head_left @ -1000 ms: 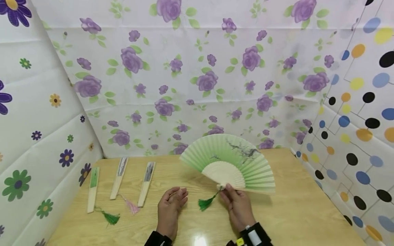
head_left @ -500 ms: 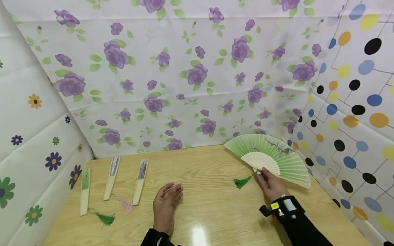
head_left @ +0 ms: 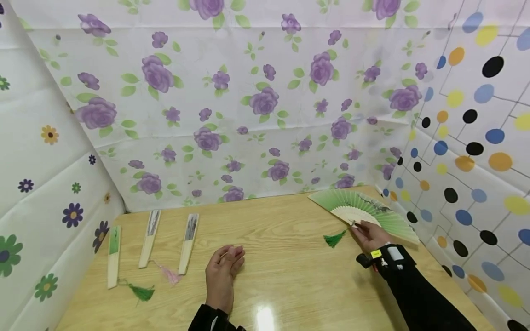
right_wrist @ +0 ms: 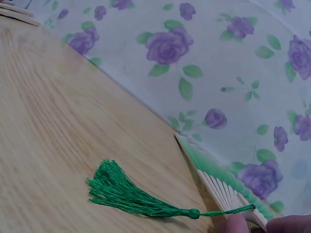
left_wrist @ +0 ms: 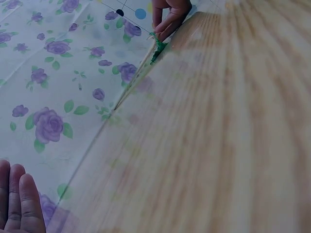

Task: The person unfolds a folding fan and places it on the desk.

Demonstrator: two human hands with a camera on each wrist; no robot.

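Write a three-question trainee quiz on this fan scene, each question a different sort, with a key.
1. True or false: the right hand holds the open green fan at its pivot end.
2. Multiple choice: how many folded fans lie in a row on the left of the table? A) two B) three C) five
3. Fill in: the left hand rests on the ___, holding nothing.

Key: 1 true; 2 B; 3 table. The fan's green tassel lies on the wood just left of the right hand, and the open fan sits low by the dotted wall.
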